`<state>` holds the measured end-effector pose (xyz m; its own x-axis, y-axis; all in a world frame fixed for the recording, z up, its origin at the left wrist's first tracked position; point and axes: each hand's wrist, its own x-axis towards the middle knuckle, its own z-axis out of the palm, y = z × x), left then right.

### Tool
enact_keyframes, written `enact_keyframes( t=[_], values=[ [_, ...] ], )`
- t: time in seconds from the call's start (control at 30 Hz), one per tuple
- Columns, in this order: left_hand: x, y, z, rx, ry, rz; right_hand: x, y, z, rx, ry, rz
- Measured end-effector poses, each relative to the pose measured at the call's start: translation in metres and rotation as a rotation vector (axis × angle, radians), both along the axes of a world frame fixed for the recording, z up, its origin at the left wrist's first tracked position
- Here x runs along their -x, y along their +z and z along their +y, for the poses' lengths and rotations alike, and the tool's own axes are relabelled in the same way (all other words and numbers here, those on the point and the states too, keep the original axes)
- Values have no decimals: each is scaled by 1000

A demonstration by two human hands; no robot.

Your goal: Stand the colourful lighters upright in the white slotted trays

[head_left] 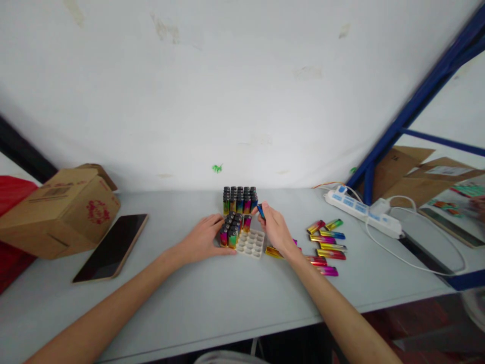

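Several shiny metallic-coloured lighters (233,235) stand upright in the left part of a white tray (250,245) with round pockets; the pockets at its right show bare. My left hand (204,237) grips the tray's left side, thumb along the front edge and fingers bent round the back. Above the tray's right side, my right hand (278,227) pinches a tilted blue lighter (261,211) with a dark top. Behind the tray stands a tight block of upright lighters (240,200). Loose lighters (328,238) lie to the right, some partly hidden by my right forearm.
A white power strip (361,210) with cables lies at the right, near a blue metal frame (409,111). At the left are a dark-screened tablet (111,247) and a cardboard box (56,212). A white wall (235,101) closes off the table's back.
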<state>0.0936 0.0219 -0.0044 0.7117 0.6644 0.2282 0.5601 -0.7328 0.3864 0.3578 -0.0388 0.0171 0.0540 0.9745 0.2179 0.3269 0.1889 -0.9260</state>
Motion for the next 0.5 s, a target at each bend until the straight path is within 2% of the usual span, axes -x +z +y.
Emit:
enact_keyframes(
  t=[0.1, 0.27, 0.37, 0.5],
  values=[
    [1, -1, 0, -2, -3, 3, -1, 5, -6, -148, -42, -117],
    [1, -2, 0, -12, 1, 1, -1, 13, -13, -364, -28, -305],
    [0, -2, 0, -10, 5, 8, -2, 15, -15, -316, 26, -360],
    [0, -1, -1, -8, 8, 18, -2, 13, -16, -182, 40, -319]
  ],
)
